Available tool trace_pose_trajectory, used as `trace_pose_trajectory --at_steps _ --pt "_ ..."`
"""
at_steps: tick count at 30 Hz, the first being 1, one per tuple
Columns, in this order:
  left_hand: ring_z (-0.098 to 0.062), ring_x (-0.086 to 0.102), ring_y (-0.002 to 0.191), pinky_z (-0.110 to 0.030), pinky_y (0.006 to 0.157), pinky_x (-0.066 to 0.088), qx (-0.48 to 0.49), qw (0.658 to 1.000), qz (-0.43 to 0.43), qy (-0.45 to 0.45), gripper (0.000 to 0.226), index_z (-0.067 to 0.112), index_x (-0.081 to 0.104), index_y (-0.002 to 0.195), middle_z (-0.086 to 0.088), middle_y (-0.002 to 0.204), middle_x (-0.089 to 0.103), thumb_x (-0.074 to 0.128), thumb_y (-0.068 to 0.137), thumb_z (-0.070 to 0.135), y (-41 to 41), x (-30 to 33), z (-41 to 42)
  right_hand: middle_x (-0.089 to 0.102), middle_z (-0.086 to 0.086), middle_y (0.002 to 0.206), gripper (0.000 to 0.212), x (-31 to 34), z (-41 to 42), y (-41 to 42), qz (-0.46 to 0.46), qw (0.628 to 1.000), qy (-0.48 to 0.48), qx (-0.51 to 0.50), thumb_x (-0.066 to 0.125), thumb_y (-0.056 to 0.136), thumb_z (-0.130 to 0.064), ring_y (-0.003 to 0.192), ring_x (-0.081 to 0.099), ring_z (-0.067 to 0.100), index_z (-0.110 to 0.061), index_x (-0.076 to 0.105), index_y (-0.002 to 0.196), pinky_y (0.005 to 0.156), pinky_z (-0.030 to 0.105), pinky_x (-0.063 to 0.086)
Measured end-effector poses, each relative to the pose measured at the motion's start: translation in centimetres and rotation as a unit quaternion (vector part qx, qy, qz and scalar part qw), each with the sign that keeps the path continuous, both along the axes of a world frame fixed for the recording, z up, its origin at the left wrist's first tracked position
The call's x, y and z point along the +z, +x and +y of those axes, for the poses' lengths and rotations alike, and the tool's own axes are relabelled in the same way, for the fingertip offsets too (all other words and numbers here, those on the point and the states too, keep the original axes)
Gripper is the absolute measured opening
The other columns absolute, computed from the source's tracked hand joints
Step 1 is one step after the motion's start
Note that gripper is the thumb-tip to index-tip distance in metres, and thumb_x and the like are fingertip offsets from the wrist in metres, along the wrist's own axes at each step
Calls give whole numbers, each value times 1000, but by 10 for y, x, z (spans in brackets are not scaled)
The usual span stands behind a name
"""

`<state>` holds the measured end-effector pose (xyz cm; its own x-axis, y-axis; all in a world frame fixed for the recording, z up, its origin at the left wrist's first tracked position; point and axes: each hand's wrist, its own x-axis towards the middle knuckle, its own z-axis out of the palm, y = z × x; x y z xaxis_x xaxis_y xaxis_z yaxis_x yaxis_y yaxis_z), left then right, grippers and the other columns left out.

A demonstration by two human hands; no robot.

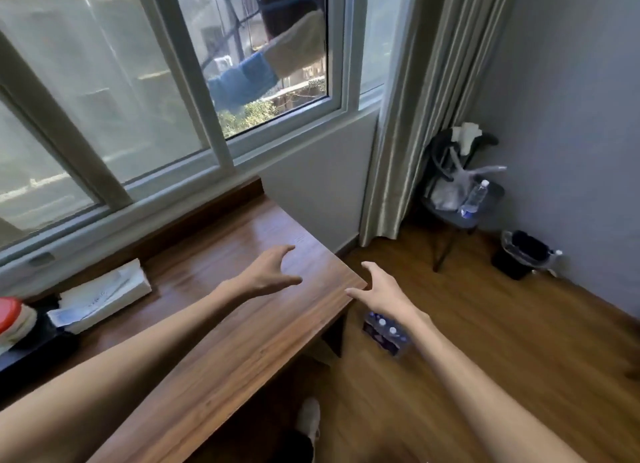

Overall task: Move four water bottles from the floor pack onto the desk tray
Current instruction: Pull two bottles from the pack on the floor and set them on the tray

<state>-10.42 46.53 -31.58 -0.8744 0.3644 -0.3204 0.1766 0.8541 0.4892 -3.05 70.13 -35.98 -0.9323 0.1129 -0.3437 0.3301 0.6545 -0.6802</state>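
A plastic-wrapped pack of water bottles [384, 334] with white caps lies on the wooden floor just right of the desk's end, partly hidden by my right forearm. My left hand [268, 272] hovers over the right end of the wooden desk [242, 341], fingers apart, holding nothing. My right hand [379, 294] is held out past the desk's corner, above the pack, fingers spread and empty. At the far left edge a dark tray [34, 350] sits on the desk, mostly cut off by the frame.
A tissue pack [104, 294] and a red-lidded container [12, 315] lie at the desk's left. A chair [457, 199] in the corner holds a single bottle [476, 196] and bags. A black bin [521, 255] stands by the wall. Curtain [415, 116] hangs beside the window.
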Motion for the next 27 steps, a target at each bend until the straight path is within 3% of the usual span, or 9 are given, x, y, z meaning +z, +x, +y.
trace_pose_trajectory --at_steps 3,6,12,15,18,22,27 --pt "-24 33 146 -36 119 28 -31 999 -8 -4 79 8 34 152 -10 158 36 72 87 31 -22 -16 43 39 8 156 83 -22 35 -4 -30 999 -5 -43 74 86 -39 141 40 24 -14 32 152 113 36 34" --pt "-24 36 144 -37 119 30 -70 997 -18 -17 78 9 36 152 -9 157 39 72 86 32 -47 -36 86 48 10 148 83 -45 68 -14 -56 994 -25 -93 75 82 -42 122 53 23 -18 35 151 106 40 41" --pt "-26 39 143 -33 114 32 -135 988 -53 -45 74 8 37 151 -12 155 41 71 88 28 -96 -71 164 56 5 140 81 -88 120 -27 -85 981 -27 -170 77 76 -44 130 50 26 -18 42 145 110 39 38" --pt "-26 43 140 -35 115 35 -152 983 -82 -55 75 7 40 150 -13 153 45 72 86 28 -115 -98 203 55 8 139 72 -108 152 -34 -109 971 -51 -206 78 81 -32 127 51 25 -12 45 142 94 25 37" --pt "-26 41 142 -35 116 34 -168 976 -115 -73 74 7 38 151 -12 154 43 71 88 28 -123 -119 242 52 6 141 71 -134 186 -40 -138 963 -70 -219 77 84 -31 129 49 23 -12 43 143 92 26 37" --pt "-28 42 141 -35 112 37 -152 970 -162 -103 76 6 35 152 -14 155 41 69 89 32 -138 -151 279 44 8 150 81 -164 227 -62 -176 960 -77 -204 79 82 -31 137 43 26 -9 38 148 107 36 38" --pt "-29 42 141 -36 111 38 -78 971 -196 -113 74 7 35 152 -15 155 41 69 90 30 -154 -185 314 52 7 140 73 -200 273 -88 -210 954 -98 -189 81 76 -27 131 47 23 -11 47 139 102 36 42"
